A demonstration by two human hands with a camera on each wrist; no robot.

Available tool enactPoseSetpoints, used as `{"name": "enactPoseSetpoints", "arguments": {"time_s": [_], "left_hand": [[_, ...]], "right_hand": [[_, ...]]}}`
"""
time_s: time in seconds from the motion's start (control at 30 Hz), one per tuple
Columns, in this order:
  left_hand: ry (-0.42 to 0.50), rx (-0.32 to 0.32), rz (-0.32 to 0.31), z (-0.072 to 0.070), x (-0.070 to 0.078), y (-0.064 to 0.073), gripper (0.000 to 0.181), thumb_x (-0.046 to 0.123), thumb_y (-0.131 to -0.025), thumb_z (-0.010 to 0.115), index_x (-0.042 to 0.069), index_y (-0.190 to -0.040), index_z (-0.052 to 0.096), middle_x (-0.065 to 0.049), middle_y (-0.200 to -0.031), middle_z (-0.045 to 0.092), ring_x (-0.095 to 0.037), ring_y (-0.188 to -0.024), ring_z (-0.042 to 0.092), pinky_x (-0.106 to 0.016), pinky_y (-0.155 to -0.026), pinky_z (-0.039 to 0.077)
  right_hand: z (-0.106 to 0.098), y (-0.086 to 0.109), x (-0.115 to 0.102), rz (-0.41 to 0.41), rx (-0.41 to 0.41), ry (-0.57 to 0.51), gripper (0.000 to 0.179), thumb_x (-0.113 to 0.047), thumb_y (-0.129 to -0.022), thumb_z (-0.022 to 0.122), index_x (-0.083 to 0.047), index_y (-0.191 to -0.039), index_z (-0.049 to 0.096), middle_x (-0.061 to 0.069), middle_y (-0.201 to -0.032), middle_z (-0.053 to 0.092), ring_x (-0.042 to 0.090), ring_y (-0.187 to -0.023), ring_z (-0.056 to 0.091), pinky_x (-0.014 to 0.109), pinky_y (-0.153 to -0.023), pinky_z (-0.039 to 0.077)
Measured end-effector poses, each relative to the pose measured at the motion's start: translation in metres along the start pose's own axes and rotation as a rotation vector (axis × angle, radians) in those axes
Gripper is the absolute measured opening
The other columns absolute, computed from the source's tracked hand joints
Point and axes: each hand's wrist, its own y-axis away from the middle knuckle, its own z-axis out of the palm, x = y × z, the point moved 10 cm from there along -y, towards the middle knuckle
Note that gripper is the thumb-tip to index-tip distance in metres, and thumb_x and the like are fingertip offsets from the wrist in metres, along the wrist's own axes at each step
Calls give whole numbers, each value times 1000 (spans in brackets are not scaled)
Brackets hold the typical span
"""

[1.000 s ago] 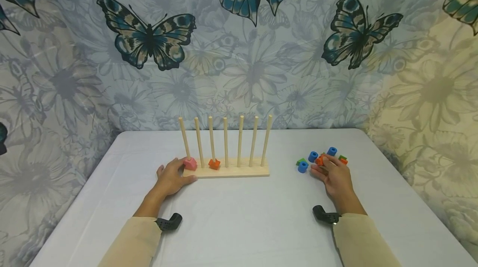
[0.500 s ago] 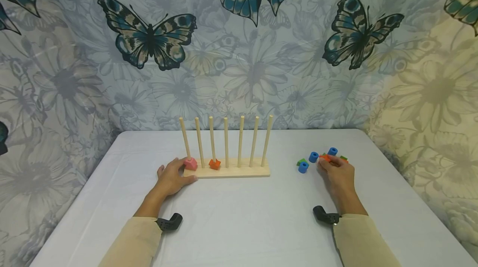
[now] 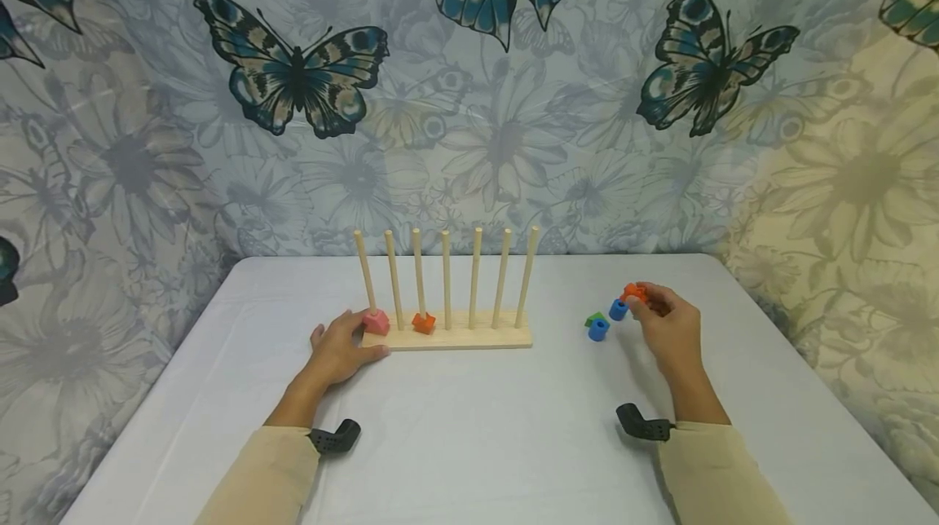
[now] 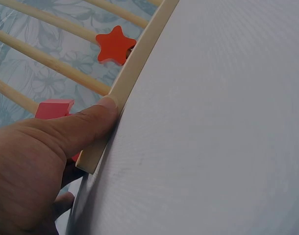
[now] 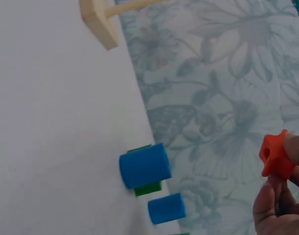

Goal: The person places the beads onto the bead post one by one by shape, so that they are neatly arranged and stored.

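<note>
A wooden peg rack (image 3: 469,338) with a row of upright dowels stands mid-table. My left hand (image 3: 339,350) holds its left end, the thumb (image 4: 98,120) on the front edge of the base. A pink bead (image 3: 376,322) sits at the foot of the leftmost dowel, beside my fingers. Lower on the third dowel is an orange star bead (image 4: 116,46). My right hand (image 3: 672,329) pinches another orange star bead (image 5: 277,155) between thumb and fingers, raised off the table. The hole through this bead shows in the right wrist view.
Blue cylinder beads (image 3: 598,330) and a green bead (image 3: 595,319) lie on the white table (image 3: 477,427), left of my right hand. That hand hides the area behind it. A butterfly-patterned cloth (image 3: 506,142) hangs behind the table.
My right hand has picked the orange star bead out of the pile and lifted it. My left hand stays at the rack's end.
</note>
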Motion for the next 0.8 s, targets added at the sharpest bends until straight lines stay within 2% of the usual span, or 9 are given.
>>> {"name": "enactPoseSetpoints", "arguments": {"time_s": [0.07, 0.27, 0.33, 0.5, 0.6, 0.8], "left_hand": [[0, 0, 3, 0, 0, 0, 72, 38, -79, 79, 3, -136, 52, -24, -141, 45, -41, -137, 27, -62, -106, 1], [5, 2, 7, -1, 0, 1, 72, 38, -79, 79, 3, -136, 53, -23, -141, 45, -41, -137, 28, -62, -106, 1], [4, 5, 8, -2, 0, 0, 72, 38, -79, 80, 3, -136, 53, -23, -141, 46, -41, -137, 28, -62, -106, 1], [3, 2, 6, -2, 0, -1, 73, 39, -79, 80, 4, -137, 52, -22, -141, 45, -40, -137, 28, -62, -106, 1], [5, 1, 5, -2, 0, -1, 73, 38, -78, 80, 4, -137, 52, -22, -141, 45, -40, -137, 28, -62, -106, 1], [-3, -3, -1, -1, 1, 0, 73, 38, -79, 79, 4, -137, 52, -23, -142, 45, -40, -137, 28, -62, -106, 1]], "right_hand": [[-1, 1, -13, -46, -12, -35, 34, -18, -95, 64, 2, -122, 61, 13, -104, 63, 9, -84, 59, 13, -67, 49], [1, 6, -58, -192, -93, -289, 32, -4, -95, 59, 9, -123, 54, 14, -106, 61, 11, -89, 65, 21, -75, 52], [-2, 6, -71, -223, -84, -295, 33, -3, -94, 61, 11, -123, 54, 12, -104, 63, 11, -87, 66, 21, -75, 52], [-10, 5, -98, -257, -54, -211, 36, -8, -92, 66, 10, -122, 59, 2, -101, 67, 8, -83, 66, 17, -74, 52], [-9, 4, -115, -273, -81, -251, 35, -8, -91, 67, 10, -120, 60, 2, -101, 67, 10, -82, 66, 18, -75, 52], [-1, 4, -166, -387, -141, -373, 30, -3, -90, 67, 9, -116, 63, 8, -100, 68, 19, -83, 64, 20, -77, 52]]}}
